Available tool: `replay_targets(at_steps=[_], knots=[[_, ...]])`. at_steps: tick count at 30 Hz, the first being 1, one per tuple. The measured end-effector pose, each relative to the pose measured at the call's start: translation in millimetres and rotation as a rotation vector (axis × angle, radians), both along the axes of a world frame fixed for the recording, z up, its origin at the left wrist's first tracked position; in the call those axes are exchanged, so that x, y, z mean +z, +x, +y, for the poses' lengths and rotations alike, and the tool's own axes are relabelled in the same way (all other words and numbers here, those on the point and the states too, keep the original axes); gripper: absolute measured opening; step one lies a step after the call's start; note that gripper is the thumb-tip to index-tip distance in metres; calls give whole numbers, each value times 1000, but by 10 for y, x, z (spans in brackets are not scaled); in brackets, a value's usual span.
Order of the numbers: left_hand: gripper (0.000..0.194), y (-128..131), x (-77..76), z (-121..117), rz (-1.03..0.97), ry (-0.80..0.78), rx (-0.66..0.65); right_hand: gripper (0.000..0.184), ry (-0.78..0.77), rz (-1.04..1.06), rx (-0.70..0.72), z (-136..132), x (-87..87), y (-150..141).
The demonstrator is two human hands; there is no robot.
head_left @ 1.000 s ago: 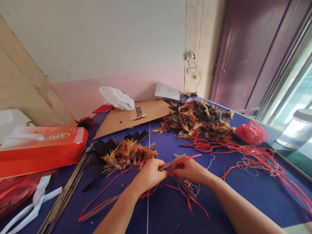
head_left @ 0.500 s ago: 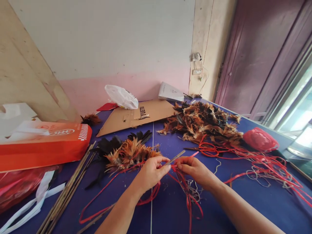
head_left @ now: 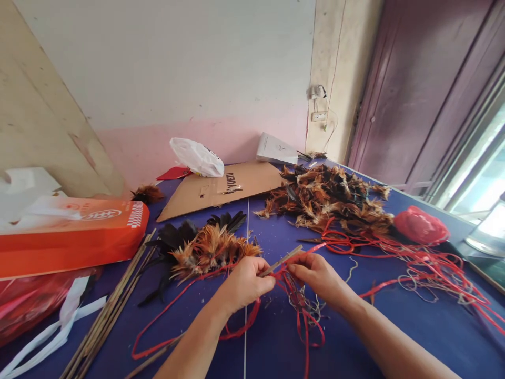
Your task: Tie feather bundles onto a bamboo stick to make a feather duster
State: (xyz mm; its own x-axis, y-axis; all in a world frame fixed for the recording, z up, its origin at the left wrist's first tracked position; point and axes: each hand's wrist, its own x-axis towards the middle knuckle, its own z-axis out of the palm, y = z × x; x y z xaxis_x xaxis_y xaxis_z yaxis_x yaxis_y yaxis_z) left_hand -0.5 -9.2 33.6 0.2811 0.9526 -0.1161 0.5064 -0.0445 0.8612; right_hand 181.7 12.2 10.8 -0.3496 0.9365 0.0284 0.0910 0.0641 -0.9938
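Note:
In the head view my left hand (head_left: 249, 279) is closed around a thin wooden stick (head_left: 284, 258), whose far end pokes out up and to the right. My right hand (head_left: 313, 272) pinches a red plastic string (head_left: 315, 247) beside that stick; a short end of it sticks out past the fingers. Loops of the same string and pale thread hang below the hands, and one long loop runs left over the table. Just behind my left hand lies a bunch of brown and black feathers (head_left: 215, 246). Where string and stick meet is partly hidden by my fingers.
On the blue table (head_left: 347, 337), a feather heap (head_left: 335, 197) lies at back right, near red-handled scissors (head_left: 337, 241) and a red string ball (head_left: 421, 226). Cardboard (head_left: 252, 181) lies behind. Several sticks (head_left: 108, 310) and an orange bag (head_left: 71, 242) are at left.
My right hand has shifted slightly, and the red string's free end now reaches farther right. The stick has tilted a little in my left hand, and the hanging loops have swung slightly.

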Motion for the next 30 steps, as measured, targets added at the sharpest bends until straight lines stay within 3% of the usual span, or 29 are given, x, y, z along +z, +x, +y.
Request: replay_targets(at_steps=[8, 12, 16, 20, 25, 30], knots=[[14, 23, -18, 16, -82, 42, -20, 22, -20, 28, 108, -9, -27, -26], [14, 7, 17, 10, -71, 93, 35, 25, 5, 58, 157, -23, -9, -9], [16, -65, 76, 19, -104, 75, 77, 26, -97, 168, 212, 6, -9, 65], [23, -169, 145, 25, -135, 44, 141, 27, -193, 315, 164, 59, -30, 112], [30, -138, 186, -1, -156, 79, 85, 27, -107, 285, 203, 47, -20, 97], [30, -72, 104, 4, -88, 54, 46, 28, -29, 178, 250, -9, -3, 61]])
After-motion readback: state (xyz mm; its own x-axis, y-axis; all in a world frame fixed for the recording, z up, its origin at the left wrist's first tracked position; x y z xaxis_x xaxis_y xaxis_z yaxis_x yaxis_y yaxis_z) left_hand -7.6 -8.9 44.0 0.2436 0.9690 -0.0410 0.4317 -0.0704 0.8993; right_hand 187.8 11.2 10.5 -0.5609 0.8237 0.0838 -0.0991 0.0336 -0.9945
